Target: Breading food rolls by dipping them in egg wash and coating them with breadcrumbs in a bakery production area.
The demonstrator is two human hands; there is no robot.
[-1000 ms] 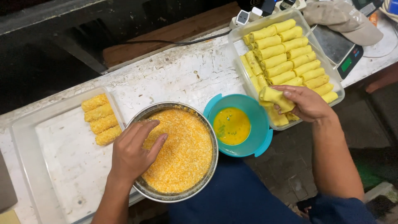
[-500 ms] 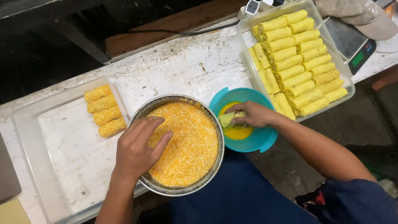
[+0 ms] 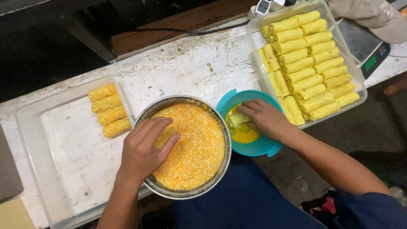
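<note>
The white, scratched tabletop (image 3: 186, 68) holds two clear plastic trays. The tray at nine o'clock (image 3: 63, 169) has just four crumbed rolls (image 3: 109, 110), so most work looks left. The tray at two o'clock (image 3: 358, 91) is packed with smooth yellow rolls (image 3: 307, 63). The round metal bowl (image 3: 186, 195) holds rough orange crumbs (image 3: 199, 148); the left hand (image 3: 146, 148) rests in them, fingers loose. The right hand (image 3: 265, 116) pinches one wet roll (image 3: 237, 119) in the blue egg bowl (image 3: 258, 148).
</note>
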